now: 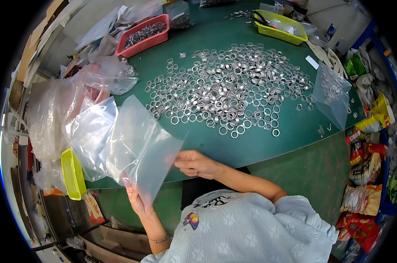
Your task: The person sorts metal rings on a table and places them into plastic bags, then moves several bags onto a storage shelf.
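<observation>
A clear plastic bag (139, 147) hangs between my two hands in front of the table's near edge. My left hand (136, 197) grips its lower side, with the fingers partly behind the film. At the bag's right edge, my right hand (195, 164) has its fingers closed on the plastic. The bag looks flat, with nothing visible in it. Beyond it, a wide heap of silvery metal rings (225, 94) is spread over the green tabletop (198, 140). More clear plastic bags (91, 131) lie left of the one I hold.
A red basket (163, 37) of small metal parts stands at the far left, and a yellow-green basket (282, 35) at the far right. A clear bag with some rings (334, 94) lies at the right edge. A yellow tray (73, 175) is at the near left. Colourful packets (361, 199) line the right side.
</observation>
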Demonstrator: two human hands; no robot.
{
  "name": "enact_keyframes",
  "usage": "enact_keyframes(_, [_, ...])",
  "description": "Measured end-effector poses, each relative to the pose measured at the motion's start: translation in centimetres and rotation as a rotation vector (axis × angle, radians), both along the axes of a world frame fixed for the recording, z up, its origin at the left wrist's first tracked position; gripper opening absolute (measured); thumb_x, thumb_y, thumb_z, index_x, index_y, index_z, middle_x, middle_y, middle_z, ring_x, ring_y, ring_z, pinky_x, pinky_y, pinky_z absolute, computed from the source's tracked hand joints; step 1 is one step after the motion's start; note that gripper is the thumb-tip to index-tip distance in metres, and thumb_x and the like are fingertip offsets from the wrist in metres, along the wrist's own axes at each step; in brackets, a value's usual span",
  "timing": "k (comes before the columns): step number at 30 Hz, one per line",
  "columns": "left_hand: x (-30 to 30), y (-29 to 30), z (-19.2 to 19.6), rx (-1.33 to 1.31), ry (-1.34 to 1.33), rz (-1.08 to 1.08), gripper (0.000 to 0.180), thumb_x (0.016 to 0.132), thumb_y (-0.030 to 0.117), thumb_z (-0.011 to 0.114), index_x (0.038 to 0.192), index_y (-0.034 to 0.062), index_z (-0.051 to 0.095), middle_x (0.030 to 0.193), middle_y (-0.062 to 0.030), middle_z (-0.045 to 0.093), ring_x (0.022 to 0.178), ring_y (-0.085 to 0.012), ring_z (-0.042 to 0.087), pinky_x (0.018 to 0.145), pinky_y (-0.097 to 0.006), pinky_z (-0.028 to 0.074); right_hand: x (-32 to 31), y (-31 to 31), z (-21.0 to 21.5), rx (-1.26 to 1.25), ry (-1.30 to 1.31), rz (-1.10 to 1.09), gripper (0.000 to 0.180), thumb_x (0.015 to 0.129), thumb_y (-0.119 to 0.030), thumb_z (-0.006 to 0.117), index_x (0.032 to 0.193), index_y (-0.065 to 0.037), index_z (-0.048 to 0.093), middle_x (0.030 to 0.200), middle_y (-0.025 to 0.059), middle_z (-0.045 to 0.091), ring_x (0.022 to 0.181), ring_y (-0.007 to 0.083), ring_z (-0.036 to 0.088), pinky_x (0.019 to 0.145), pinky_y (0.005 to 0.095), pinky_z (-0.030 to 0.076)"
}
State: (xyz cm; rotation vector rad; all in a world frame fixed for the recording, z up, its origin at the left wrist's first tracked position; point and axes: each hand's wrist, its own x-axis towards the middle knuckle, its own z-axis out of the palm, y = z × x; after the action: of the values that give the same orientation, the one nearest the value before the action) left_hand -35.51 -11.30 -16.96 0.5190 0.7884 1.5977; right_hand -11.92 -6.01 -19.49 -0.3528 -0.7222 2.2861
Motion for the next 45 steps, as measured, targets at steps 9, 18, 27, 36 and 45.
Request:
enact_keyframes(9, [-2.2, 0.4, -0.4, 0.070, 0.211, 0.191, 0.058, 0.083, -0.004, 0.056, 0.134, 0.0030, 0.030, 0.106, -0.0128, 0.057, 0.092, -0.0176, 0.059, 0.081, -0.030, 0.052, -1.4, -0.8, 2.5, 0.164, -0.173, -0.331, 0.018, 0.088, -0.005, 0.051, 0.104, 0.000, 0.059, 0.086, 0.0050, 0.062, 0.054, 0.0010, 0.041, 0.048, 0.0159, 0.033])
enact_keyframes(18, [-1.8, 1.0, -0.9, -0.005, 0.538, 0.497, 0.057, 0.085, -0.002, 0.052, 0.136, 0.0024, 0.026, 0.130, -0.0174, 0.041, 0.114, -0.0260, 0.048, 0.097, -0.040, 0.039, -4.4, -0.7, -1.0, 0.296, -0.466, -0.387, 0.015, 0.086, -0.010, 0.057, 0.086, 0.004, 0.062, 0.073, 0.0045, 0.061, 0.064, 0.0067, 0.054, 0.061, 0.0210, 0.045])
enact_keyframes(27, [4.9, -1.7, 1.9, 0.063, 1.444, 0.076, 0.051, 0.072, 0.004, 0.064, 0.120, 0.0018, 0.048, 0.131, -0.0150, 0.040, 0.121, -0.0288, 0.039, 0.100, -0.038, 0.030, -4.9, -1.1, -0.7, 0.282, -0.597, -0.419, 0.022, 0.087, -0.016, 0.059, 0.077, 0.004, 0.062, 0.067, 0.0012, 0.058, 0.061, 0.0036, 0.049, 0.053, 0.0201, 0.039])
enact_keyframes(36, [-1.6, -1.2, -3.6, -0.274, 0.773, 0.093, 0.040, 0.083, 0.009, 0.058, 0.120, -0.0006, 0.048, 0.120, -0.0136, 0.049, 0.108, -0.0178, 0.049, 0.089, -0.031, 0.042, -2.9, 1.3, 6.9, 0.263, 0.098, 0.186, 0.043, 0.094, -0.032, 0.038, 0.095, 0.004, 0.062, 0.059, -0.0005, 0.048, 0.043, 0.0028, 0.027, 0.043, 0.0186, 0.022])
enact_keyframes(45, [-2.4, -3.2, -6.5, -0.198, 0.335, -0.306, 0.035, 0.084, 0.018, 0.060, 0.113, 0.0010, 0.050, 0.105, -0.0114, 0.057, 0.094, -0.0197, 0.056, 0.081, -0.030, 0.048, -6.9, 0.9, 11.5, -0.223, 0.419, 0.524, 0.040, 0.095, -0.033, 0.036, 0.061, -0.013, 0.039, 0.099, 0.0165, 0.061, 0.043, 0.0049, 0.035, 0.039, 0.0192, 0.030])
